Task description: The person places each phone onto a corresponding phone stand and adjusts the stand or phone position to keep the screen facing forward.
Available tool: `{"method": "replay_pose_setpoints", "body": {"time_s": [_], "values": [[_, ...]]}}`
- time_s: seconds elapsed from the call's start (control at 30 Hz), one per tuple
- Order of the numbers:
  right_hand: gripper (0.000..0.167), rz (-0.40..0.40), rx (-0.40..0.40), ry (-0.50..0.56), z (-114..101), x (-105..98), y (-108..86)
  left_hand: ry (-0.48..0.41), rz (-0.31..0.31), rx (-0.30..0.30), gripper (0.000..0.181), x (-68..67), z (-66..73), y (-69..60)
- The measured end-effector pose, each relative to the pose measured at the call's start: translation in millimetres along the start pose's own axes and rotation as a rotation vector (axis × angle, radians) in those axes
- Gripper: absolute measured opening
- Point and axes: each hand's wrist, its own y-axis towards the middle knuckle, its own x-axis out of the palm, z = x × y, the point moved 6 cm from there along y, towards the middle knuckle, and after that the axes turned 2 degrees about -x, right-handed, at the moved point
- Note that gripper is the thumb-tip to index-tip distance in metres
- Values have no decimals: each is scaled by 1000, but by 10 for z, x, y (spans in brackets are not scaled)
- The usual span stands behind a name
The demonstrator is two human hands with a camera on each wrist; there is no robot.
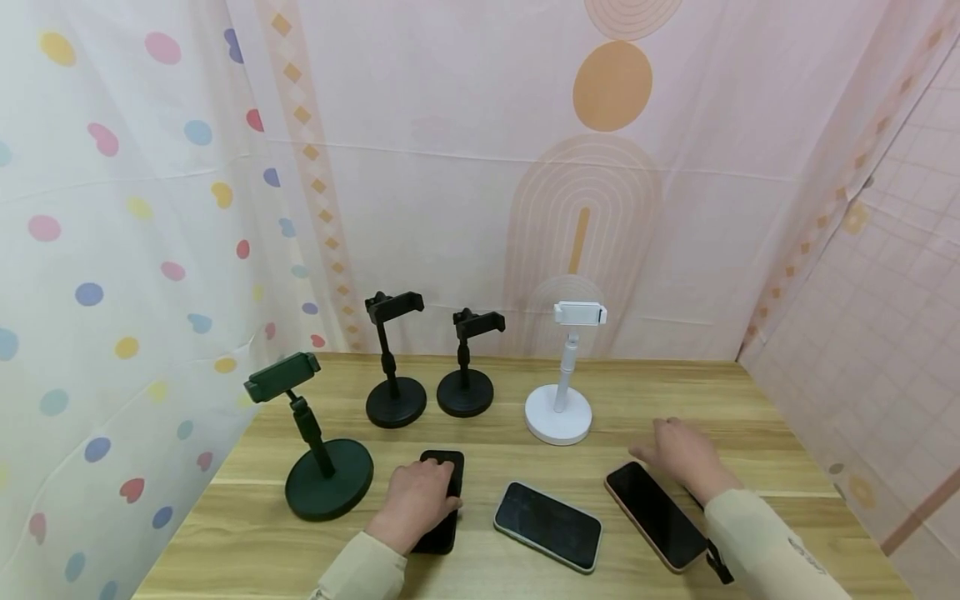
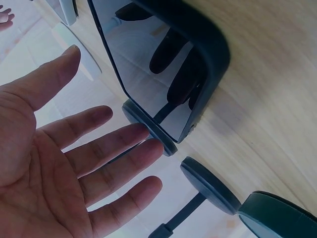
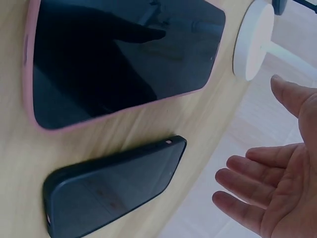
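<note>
Left hand [image 1: 416, 502] and right hand [image 1: 684, 454] show on my feed with loosely extended fingers. Between them I see the streaky wood table [image 1: 510, 457]; beyond, round-based matte stands [image 1: 558, 423]. Glossy, round-cornered: pink-rimmed phone [image 1: 654, 515] beside the right, pale-rimmed phone [image 1: 549, 527] between both, black phone [image 1: 438, 538] beneath the left.

R phone [image 1: 656, 517] prob. pink-rimmed, 1 stand [image 1: 308, 427] grn
</note>
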Motion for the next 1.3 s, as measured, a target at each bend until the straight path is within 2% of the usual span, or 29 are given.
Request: {"method": "replay_pose_setpoints", "body": {"time_s": [0.2, 0.43, 0.6, 0.87, 1.3], "values": [[66, -1, 12, 42, 4, 25, -66, 2, 3, 3, 48, -13, 2, -10], [61, -42, 68, 74, 48, 87, -130, 9, 0, 6, 49, -2, 4, -12], [68, -45, 79, 98, 54, 110, -181, 18, -9, 8, 49, 11, 1, 0], [83, -108, 130, 104, 73, 161, -245, 19, -12, 7, 48, 12, 0, 9], [91, -146, 171, 93, 90, 264, -421, 16, -19, 9, 48, 10, 11, 8]]}}
